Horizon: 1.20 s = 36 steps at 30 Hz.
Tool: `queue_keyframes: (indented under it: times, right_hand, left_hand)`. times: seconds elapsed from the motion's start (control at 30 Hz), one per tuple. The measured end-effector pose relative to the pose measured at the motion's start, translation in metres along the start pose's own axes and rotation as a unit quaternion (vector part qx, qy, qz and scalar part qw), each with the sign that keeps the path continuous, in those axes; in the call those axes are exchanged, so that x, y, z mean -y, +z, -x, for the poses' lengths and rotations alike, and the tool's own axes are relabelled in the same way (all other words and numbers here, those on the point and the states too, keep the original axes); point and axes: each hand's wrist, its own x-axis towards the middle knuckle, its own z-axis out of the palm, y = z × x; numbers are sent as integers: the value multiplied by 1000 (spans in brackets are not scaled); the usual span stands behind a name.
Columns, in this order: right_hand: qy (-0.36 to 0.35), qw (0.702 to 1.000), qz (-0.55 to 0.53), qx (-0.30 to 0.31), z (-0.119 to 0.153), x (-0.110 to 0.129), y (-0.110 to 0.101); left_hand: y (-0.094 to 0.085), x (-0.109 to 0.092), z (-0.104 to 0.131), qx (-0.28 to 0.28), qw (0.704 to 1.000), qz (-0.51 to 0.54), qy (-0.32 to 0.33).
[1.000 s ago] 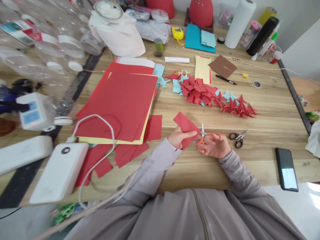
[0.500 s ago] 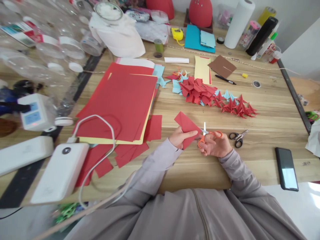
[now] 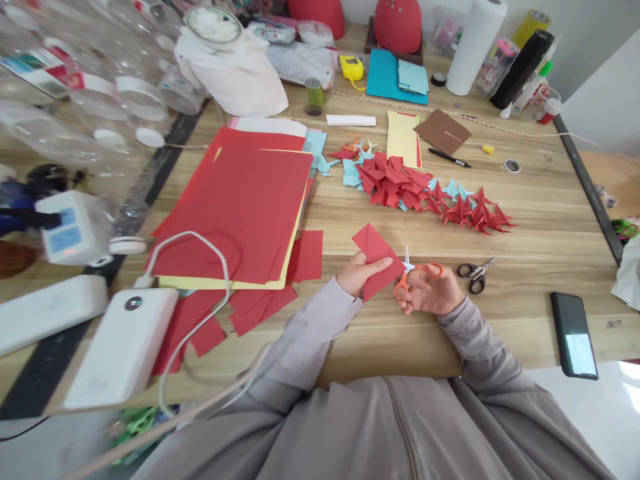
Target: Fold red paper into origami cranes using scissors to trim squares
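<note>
Presently, the left hand (image 3: 354, 275), at the centre of the frame, pinches a folded red paper piece (image 3: 376, 245) under its thumb. The right hand (image 3: 434, 292), just right of centre, curls around orange-handled metal scissors (image 3: 409, 267), blades parted. From the right hand, the paper lies directly left, its long axis sloping from upper left to a corner beside the blades; whether they touch cannot be determined. The left hand is nearer the paper.

Paper stack (image 3: 245, 207) left of held sheet (image 3: 374, 244); phone (image 3: 574, 335) right; origami (image 3: 400, 185) behind.
</note>
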Motion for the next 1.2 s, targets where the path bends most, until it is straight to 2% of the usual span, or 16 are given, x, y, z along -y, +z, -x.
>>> queue_keyframes:
  times: [0.27,0.5,0.8,1.07,1.2]
  right_hand:
    - [-14,1000,-18,-7,-2,1,6]
    - [-46,999,-12,-5,-3,0,10]
    - [-36,999,-19,-10,-3,-1,10]
    - [-21,1000,2,6,-1,-3,3]
    - [-4,1000,0,10,-1,-3,2]
  left_hand:
    - [-2,2,0,4,998,-41,37]
    - [-1,2,0,-1,999,-35,28]
    - [0,-6,4,-2,999,-33,25]
    - [8,-10,5,-45,998,30,-20]
    - [7,-10,5,-45,998,18,-32]
